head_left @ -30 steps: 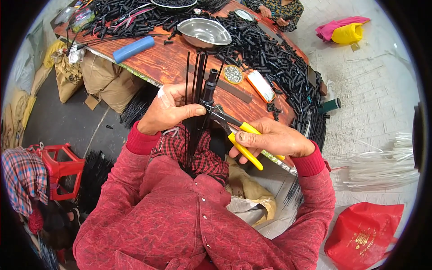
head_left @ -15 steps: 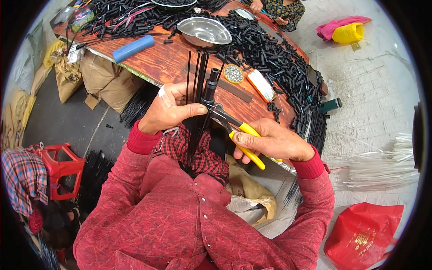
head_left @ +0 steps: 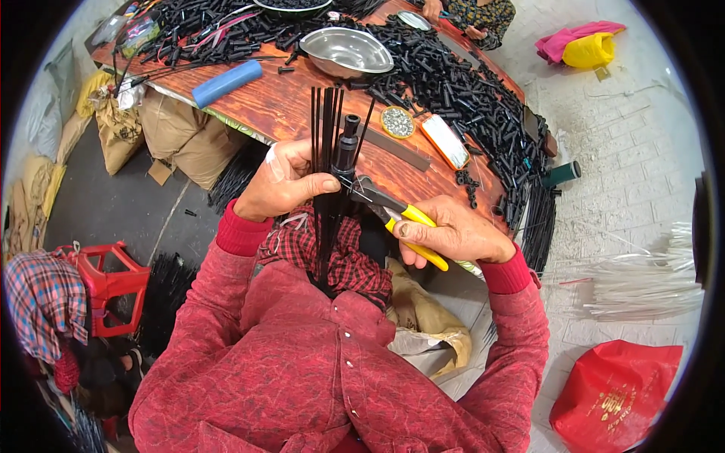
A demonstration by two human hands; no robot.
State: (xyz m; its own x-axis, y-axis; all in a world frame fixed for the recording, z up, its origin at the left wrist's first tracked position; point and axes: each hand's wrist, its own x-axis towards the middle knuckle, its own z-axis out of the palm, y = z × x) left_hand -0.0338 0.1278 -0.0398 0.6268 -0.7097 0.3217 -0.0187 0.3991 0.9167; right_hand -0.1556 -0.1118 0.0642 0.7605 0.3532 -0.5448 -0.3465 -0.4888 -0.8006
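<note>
Black tubular fitting (head_left: 345,155) stands nearly upright among slim black rods (head_left: 327,124), grasped at its lower end by my left fingers (head_left: 322,184), over the near edge of the bench (head_left: 264,106). My right fingers (head_left: 417,231), farther off, clasp yellow-handled pliers (head_left: 390,200), nose just right of that end. Its barrel looks smooth, stepped, collared on top.

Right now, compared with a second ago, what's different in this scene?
The lower handle of the yellow-handled pliers has risen slightly in the right hand. Across the reddish wooden table, one co-worker's hand has shifted left. Nothing was let go: the left hand still holds the long thin black strips, with the black cylindrical tube among them.
</note>
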